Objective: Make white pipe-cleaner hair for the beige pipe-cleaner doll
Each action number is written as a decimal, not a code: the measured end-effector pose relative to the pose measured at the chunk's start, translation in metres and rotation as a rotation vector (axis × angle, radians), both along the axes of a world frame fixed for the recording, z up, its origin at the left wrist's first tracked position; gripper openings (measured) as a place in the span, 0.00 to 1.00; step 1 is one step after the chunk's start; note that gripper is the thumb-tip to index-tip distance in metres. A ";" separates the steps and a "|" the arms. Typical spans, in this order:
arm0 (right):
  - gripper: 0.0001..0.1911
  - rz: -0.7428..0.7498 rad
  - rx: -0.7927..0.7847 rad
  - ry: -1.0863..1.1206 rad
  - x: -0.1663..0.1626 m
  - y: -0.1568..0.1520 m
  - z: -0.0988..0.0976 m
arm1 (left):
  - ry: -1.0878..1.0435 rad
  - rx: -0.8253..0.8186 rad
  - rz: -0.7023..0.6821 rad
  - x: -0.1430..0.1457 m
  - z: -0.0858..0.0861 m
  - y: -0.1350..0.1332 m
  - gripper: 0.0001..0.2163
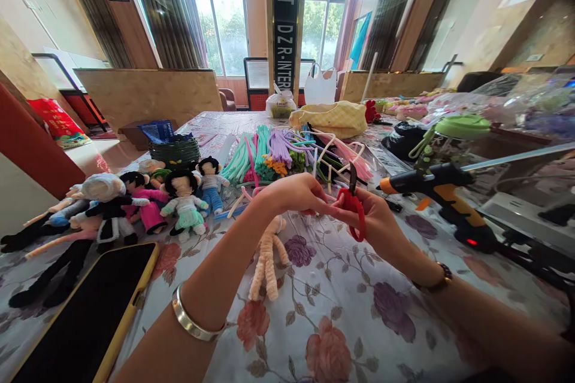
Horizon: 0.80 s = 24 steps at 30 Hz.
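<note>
In my right hand (375,215) is a pair of scissors (359,215) with red handles, its dark blades pointing up and away from me. My left hand (294,194) is closed in a pinch, its fingertips meeting those of the right hand; what it grips is too small or hidden to make out. Below my left wrist, a beige fuzzy doll body (268,260) without clothes lies on the flowered tablecloth (309,311), its upper part covered by my hand. Just beyond both hands lie bundles of coloured pipe cleaners (281,152).
Several finished dolls (184,200) lie at the left, behind a phone (85,311) in a yellow case. An orange and black glue gun (453,203) with its red light lit stands at the right, near a green-lidded bottle (462,127). A yellow checked pouch (332,118) is farther back.
</note>
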State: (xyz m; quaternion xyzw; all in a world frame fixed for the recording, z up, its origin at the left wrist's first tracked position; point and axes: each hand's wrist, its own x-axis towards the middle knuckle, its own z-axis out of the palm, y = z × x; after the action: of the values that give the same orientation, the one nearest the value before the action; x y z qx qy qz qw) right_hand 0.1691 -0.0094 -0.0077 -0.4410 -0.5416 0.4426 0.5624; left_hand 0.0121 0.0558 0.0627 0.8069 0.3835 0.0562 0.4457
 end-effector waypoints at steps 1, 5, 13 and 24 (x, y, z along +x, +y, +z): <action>0.20 0.000 -0.001 0.006 0.000 0.000 0.000 | -0.004 -0.004 0.006 0.000 0.000 0.000 0.11; 0.21 -0.030 0.012 0.024 -0.001 -0.002 0.002 | -0.064 -0.034 0.080 0.003 0.001 -0.003 0.08; 0.15 -0.158 0.106 -0.055 -0.001 -0.005 0.003 | -0.330 -0.125 0.151 -0.012 0.013 0.003 0.09; 0.20 -0.005 0.051 -0.276 -0.004 -0.008 0.001 | -0.529 -0.113 0.058 -0.040 0.031 0.008 0.08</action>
State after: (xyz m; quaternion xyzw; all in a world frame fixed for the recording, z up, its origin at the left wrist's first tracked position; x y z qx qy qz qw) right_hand 0.1649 -0.0170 -0.0066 -0.4846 -0.6236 0.3626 0.4947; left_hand -0.0277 0.0638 0.0934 0.7266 0.2791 0.2563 0.5731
